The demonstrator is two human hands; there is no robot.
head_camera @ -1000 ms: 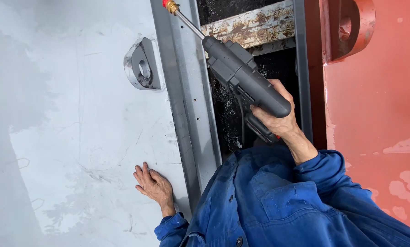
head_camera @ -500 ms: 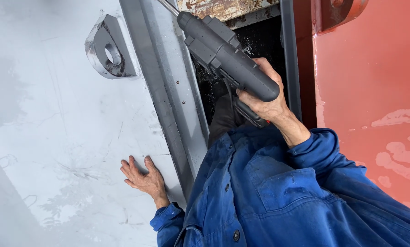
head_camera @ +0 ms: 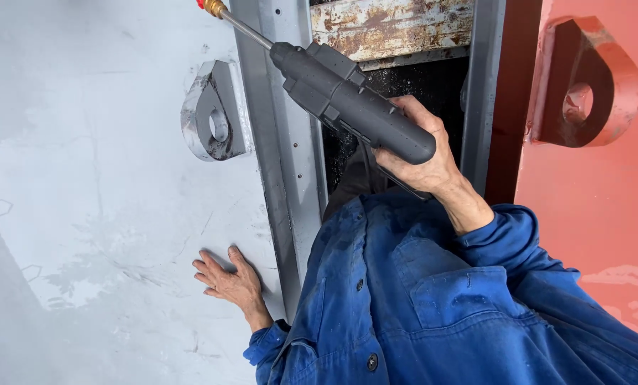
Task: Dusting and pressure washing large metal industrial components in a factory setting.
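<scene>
My right hand (head_camera: pixel 422 160) has its fingers wrapped tight around the grip of the dark grey spray gun (head_camera: pixel 354 107). It sits in front of the black gap between the two grey frame rails, and its thin metal lance (head_camera: pixel 244 27) points up and left across the left rail (head_camera: pixel 279 128) to the brass and red nozzle (head_camera: pixel 210 7) at the top edge. My left hand (head_camera: pixel 226 281) lies flat on the pale grey painted wall (head_camera: pixel 84 178), fingers spread and holding nothing, just left of that rail.

To do this well, I judge I should keep the left palm planted as a brace, keep the wrist firm so the lance does not wander, and hold the nozzle off the metal while sweeping evenly along the rail. The rusty plate (head_camera: pixel 390 28) above the gap looks like it needs a slower pass.

Count: one spray gun, one lance, one nozzle; two lifting lugs, a grey lug (head_camera: pixel 212 114) and a red lug (head_camera: pixel 582 85) on the red wall (head_camera: pixel 589 214); two rails; one rusty plate; two hands, both in blue sleeves (head_camera: pixel 490 285).
</scene>
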